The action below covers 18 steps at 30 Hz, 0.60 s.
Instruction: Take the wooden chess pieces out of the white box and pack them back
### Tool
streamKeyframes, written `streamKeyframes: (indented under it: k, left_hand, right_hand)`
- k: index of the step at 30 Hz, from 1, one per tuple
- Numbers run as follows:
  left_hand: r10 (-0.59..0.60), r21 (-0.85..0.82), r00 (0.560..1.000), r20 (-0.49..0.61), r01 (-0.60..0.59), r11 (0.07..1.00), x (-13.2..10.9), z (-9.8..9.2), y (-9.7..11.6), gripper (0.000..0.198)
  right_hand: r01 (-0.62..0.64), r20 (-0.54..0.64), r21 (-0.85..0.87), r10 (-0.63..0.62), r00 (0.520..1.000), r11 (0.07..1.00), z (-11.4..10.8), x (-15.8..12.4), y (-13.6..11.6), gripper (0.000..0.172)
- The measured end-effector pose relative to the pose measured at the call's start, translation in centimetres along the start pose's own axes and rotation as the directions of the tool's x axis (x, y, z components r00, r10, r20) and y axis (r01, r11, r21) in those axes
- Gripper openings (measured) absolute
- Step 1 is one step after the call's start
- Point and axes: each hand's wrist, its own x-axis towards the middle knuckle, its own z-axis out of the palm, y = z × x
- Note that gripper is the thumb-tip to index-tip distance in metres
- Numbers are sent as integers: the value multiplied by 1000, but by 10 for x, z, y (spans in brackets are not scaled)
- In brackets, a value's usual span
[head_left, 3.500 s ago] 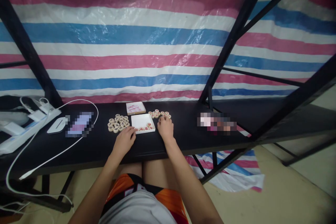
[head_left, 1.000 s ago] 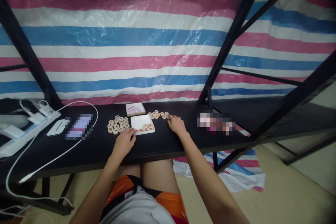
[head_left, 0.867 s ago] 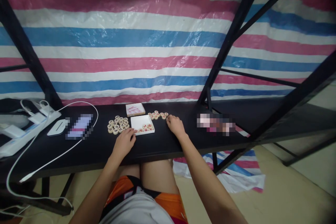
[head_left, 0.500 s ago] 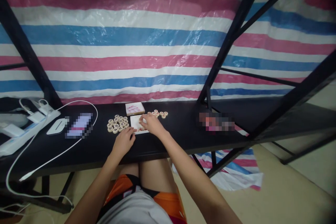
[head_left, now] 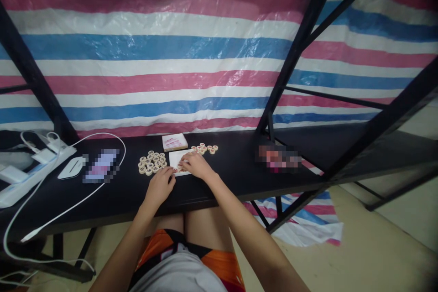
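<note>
A shallow white box [head_left: 175, 159] sits on the black table, with several red-marked Chinese chess pieces [head_left: 180, 170] along its near edge inside. My left hand [head_left: 160, 187] is at the box's near left corner, fingers curled against it. Over the right part of the box is my right hand [head_left: 197, 165], fingertips bent down and pressed together on a chess piece; the fingers partly cover it. To the left of the box lies a group of dark-marked chess pieces [head_left: 150, 163]. Several red-marked pieces [head_left: 204, 148] lie beyond my right hand.
Behind the box is a white lid or second box [head_left: 174, 142] with red print. A blurred phone [head_left: 101, 165], a white device [head_left: 71, 168], a power strip [head_left: 34, 171] and a white cable [head_left: 65, 212] occupy the left. A blurred object [head_left: 278, 159] lies right, near the metal frame [head_left: 285, 66].
My right hand has lowered slightly and shifted toward the near edge of the box, where more red-marked pieces now show. My left hand stays at the corner. The view has shifted slightly.
</note>
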Motion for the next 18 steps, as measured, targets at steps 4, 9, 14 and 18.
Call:
streamKeyframes:
  k: [4, 9, 14, 18]
  left_hand:
    - [-1, 2, 1000, 3, 1, 1000, 0, -1, 1, 28]
    - [-14, 13, 1000, 7, 14, 1000, 0, 0, 0, 28]
    - [-9, 8, 1000, 7, 9, 1000, -1, 1, -1, 28]
    - [-4, 16, 1000, 5, 4, 1000, -1, 1, -1, 27]
  right_hand:
    - [-258, -147, -79, 245, 958, 963, -5, -8, 36, 29]
    - [-451, -73, -241, 447, 891, 859, -1, -27, 74, 37]
    - [-496, -127, -292, 481, 867, 818, 3, -30, 77, 38]
    - [-572, -156, -291, 552, 819, 767, 0, -34, 77, 32]
